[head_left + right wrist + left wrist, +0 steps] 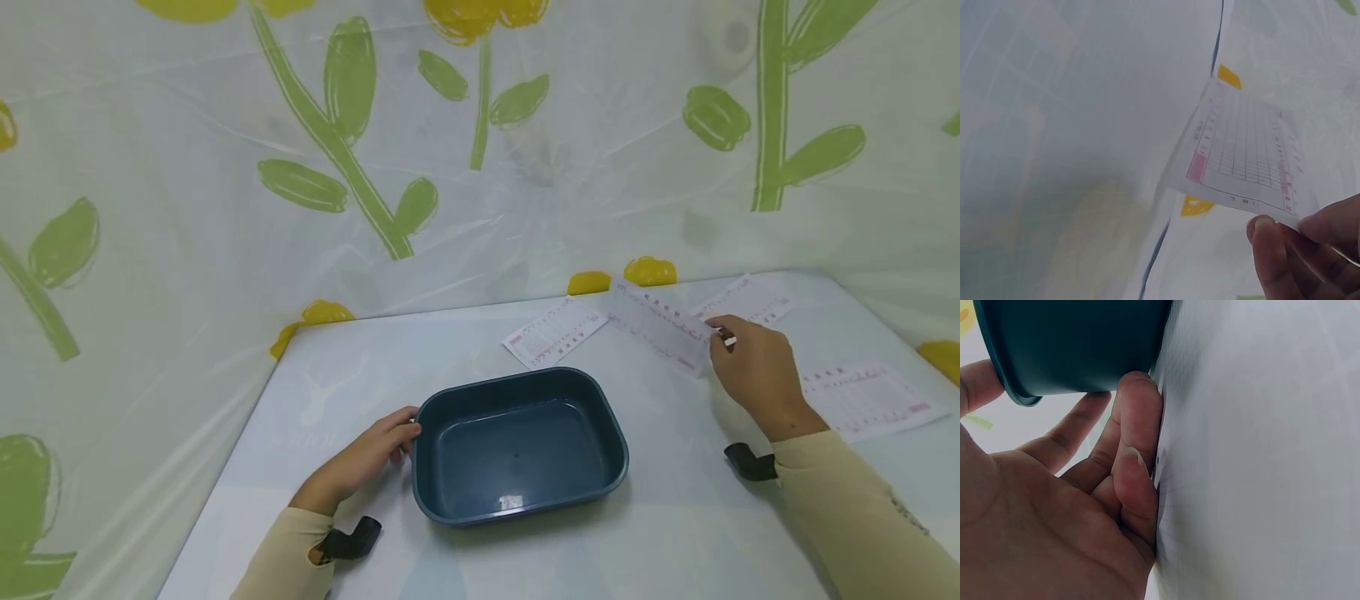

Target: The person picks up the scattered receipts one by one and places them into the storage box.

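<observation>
Low in the frame, left hand (pixel 367 460) rests relaxed fingers against the stiff teal tub (pixel 517 443) at centre, while right hand (pixel 752 372) pinches a light, floppy paper slip (pixel 660 325) by its corner at right, above the bench (pixel 675 517).

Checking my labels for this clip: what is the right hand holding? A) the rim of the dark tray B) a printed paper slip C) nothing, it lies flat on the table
B: the right hand pinches a printed paper slip lifted off the table, while the left hand touches the dark tray.
</observation>
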{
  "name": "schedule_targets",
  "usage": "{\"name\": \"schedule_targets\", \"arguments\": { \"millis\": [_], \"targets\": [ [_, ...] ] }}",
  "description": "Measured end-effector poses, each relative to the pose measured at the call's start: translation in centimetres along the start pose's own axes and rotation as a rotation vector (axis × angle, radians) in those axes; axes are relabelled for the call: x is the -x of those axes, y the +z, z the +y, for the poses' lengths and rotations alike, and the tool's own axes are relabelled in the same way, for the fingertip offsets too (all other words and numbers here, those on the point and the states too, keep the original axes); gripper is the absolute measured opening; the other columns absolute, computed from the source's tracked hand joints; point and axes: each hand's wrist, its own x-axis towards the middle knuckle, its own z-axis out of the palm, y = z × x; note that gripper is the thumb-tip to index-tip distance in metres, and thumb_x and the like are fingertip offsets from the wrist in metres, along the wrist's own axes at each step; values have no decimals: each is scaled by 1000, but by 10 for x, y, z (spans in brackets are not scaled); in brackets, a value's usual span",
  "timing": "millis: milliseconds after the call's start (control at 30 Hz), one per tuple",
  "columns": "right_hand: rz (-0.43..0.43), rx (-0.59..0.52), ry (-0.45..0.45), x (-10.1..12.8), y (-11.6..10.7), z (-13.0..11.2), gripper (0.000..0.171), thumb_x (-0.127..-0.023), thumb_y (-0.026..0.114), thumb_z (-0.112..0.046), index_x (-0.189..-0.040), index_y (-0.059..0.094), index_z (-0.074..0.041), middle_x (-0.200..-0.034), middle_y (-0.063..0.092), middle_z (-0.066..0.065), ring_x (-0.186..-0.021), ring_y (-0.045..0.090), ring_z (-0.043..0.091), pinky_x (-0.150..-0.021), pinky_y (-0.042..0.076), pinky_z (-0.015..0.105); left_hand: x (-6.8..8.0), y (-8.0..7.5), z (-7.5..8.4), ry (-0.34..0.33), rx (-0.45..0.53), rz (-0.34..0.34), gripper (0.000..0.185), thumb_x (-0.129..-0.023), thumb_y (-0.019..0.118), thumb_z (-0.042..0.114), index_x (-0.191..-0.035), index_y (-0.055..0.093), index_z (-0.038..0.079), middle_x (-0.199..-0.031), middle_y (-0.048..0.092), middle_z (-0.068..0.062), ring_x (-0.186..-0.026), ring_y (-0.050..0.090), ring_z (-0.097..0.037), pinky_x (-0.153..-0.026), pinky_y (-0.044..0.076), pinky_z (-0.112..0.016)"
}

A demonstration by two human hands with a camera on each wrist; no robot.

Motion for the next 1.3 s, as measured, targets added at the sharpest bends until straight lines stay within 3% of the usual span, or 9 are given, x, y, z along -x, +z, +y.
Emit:
{"name": "schedule_targets", "arguments": {
  "millis": [167, 300, 567, 767, 833, 900, 1000, 1067, 1300],
  "targets": [
    [76, -6, -30, -1, 0, 0, 26, -93, 58, 0, -115, 66, 10, -98, 68, 32, -70, 64, 35, -52, 47, 33, -1, 1, -2, -31, 4, 15, 38, -107, 37, 33, -137, 52, 15, -96, 59, -5, -91, 52, -22, -81, 40, -37],
    [116, -7, -56, 1, -1, -2, 24, -92, 58, 1, -113, 67, 10, -95, 68, 31, -73, 66, 39, -54, 50, 39, -1, 2, -2, -20, -1, 6, 39, -107, 36, 33, -138, 51, 14, -95, 59, -5, -92, 52, -22, -82, 40, -37],
    [254, -33, -145, 3, -3, -10, 23, -92, 58, 1, -111, 69, 8, -98, 70, 30, -79, 68, 42, -60, 52, 51, 0, 1, 3, -13, 0, 8, 39, -106, 37, 32, -138, 51, 14, -92, 59, -5, -90, 53, -21, -80, 41, -36],
    [275, -105, -168, 6, -6, -21, 23, -93, 57, 1, -111, 69, 8, -104, 69, 29, -83, 69, 43, -67, 55, 57, 1, 1, 3, -14, 6, -2, 40, -107, 37, 32, -139, 49, 12, -95, 58, -5, -91, 52, -21, -80, 40, -37],
    [295, -119, -189, 8, -7, -24, 21, -93, 58, 1, -110, 69, 7, -105, 70, 28, -83, 69, 42, -66, 57, 50, 1, 1, 3, -16, 7, 0, 40, -107, 37, 32, -139, 49, 12, -95, 58, -5, -91, 52, -22, -79, 41, -37],
    [314, -130, -212, 9, -8, -28, 21, -92, 58, 2, -109, 69, 7, -105, 70, 27, -82, 69, 41, -68, 57, 27, 0, 2, 3, -18, 4, 4, 40, -107, 37, 32, -139, 50, 13, -94, 58, -5, -90, 52, -22, -79, 41, -36],
    [335, -155, -249, 12, -11, -34, 20, -91, 59, 4, -108, 70, 7, -104, 71, 26, -81, 70, 39, -71, 37, 0, 0, 2, 3, -20, 5, 3, 40, -107, 37, 32, -140, 49, 13, -93, 58, -5, -90, 52, -21, -79, 41, -36],
    [340, -174, -271, 14, -12, -38, 20, -90, 60, 6, -107, 70, 7, -104, 71, 26, -81, 70, 39, -74, 25, -7, 0, 2, 3, -24, 4, 5, 40, -107, 37, 32, -139, 50, 13, -93, 58, -4, -90, 52, -21, -79, 41, -35],
    [349, -198, -306, 19, -17, -51, 22, -88, 62, 9, -109, 69, 7, -105, 71, 24, -82, 69, 38, -77, 26, -8, 1, 1, 3, -20, 7, 2, 40, -107, 37, 33, -139, 49, 12, -94, 58, -5, -90, 51, -21, -79, 41, -36]
  ]
}}
